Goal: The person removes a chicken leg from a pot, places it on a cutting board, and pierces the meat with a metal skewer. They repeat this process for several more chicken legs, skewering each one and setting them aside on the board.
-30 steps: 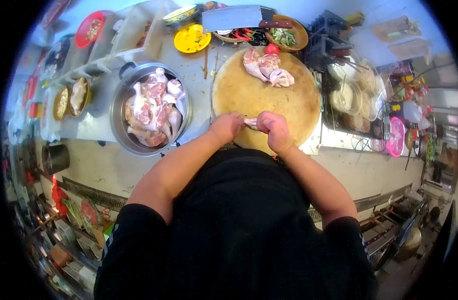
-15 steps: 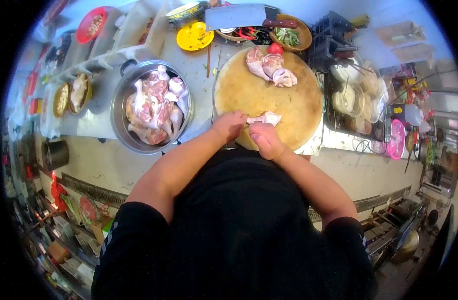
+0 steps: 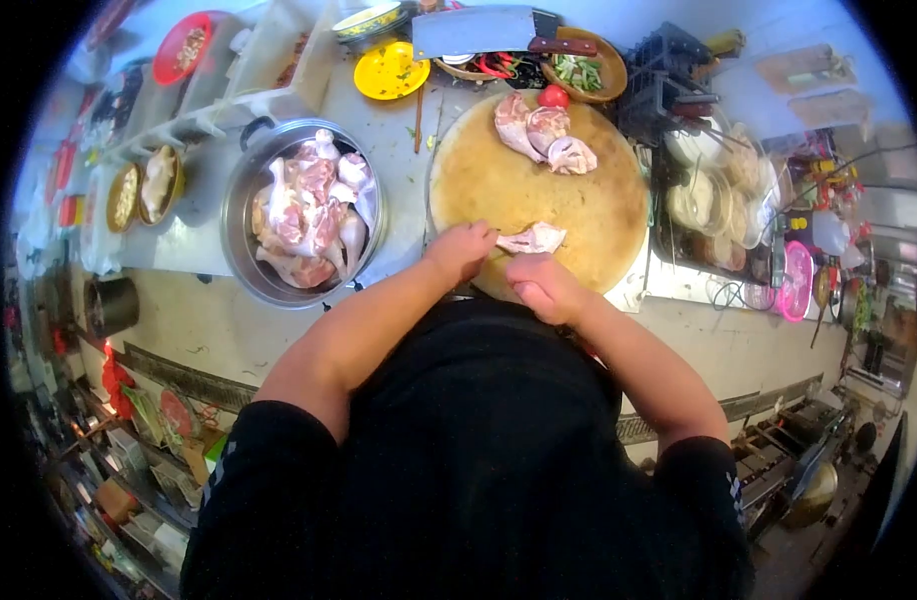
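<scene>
A raw chicken leg [image 3: 537, 238] lies at the near part of the round wooden chopping board [image 3: 539, 195]. My left hand [image 3: 463, 250] is closed around its thin end, at the board's left edge. Just below the thick part of the leg, my right hand [image 3: 545, 287] is curled into a fist. Whatever it may hold is hidden by the fingers. At the far side of the board rest several cut pieces of raw chicken [image 3: 546, 130], beside a tomato [image 3: 554, 96].
Left of the board stands a metal pot [image 3: 236, 250] heaped with raw chicken legs. A cleaver [image 3: 474, 34] lies across bowls at the back, near a yellow plate [image 3: 384, 72] and a bowl of cut greens [image 3: 611, 66]. A black rack [image 3: 662, 70] stands at the right.
My right hand has lowered slightly and shifted right, with its fist turned over, showing more of the leg. My left hand keeps its hold on the thin end.
</scene>
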`<action>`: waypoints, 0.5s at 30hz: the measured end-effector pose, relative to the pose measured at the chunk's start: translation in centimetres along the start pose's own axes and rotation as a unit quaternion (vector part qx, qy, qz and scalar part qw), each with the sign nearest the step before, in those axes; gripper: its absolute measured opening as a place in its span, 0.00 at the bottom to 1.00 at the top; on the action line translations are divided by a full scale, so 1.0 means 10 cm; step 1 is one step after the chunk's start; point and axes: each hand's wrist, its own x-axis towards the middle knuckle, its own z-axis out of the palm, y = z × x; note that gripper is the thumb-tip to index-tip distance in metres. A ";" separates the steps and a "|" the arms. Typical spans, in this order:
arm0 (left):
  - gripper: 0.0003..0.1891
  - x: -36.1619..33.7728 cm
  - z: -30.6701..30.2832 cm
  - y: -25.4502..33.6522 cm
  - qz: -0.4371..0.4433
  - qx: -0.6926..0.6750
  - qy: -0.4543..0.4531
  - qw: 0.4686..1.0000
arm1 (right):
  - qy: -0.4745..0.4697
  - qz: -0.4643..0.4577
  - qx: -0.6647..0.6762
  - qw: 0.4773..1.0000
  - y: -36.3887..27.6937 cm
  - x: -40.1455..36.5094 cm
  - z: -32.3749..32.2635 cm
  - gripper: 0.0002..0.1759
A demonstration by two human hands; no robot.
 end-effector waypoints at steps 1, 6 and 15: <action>0.17 0.00 -0.02 0.00 0.013 -0.002 0.014 1.000 | -0.014 0.019 0.007 1.000 -0.03 -0.01 -0.05 0.12; 0.19 0.00 -0.06 0.01 0.019 -0.035 0.029 0.999 | -0.001 0.012 -0.009 1.000 0.10 -0.01 -0.02 0.12; 0.18 -0.03 -0.11 0.03 0.022 -0.016 0.028 0.999 | -0.013 0.007 -0.023 1.000 0.14 -0.08 -0.04 0.12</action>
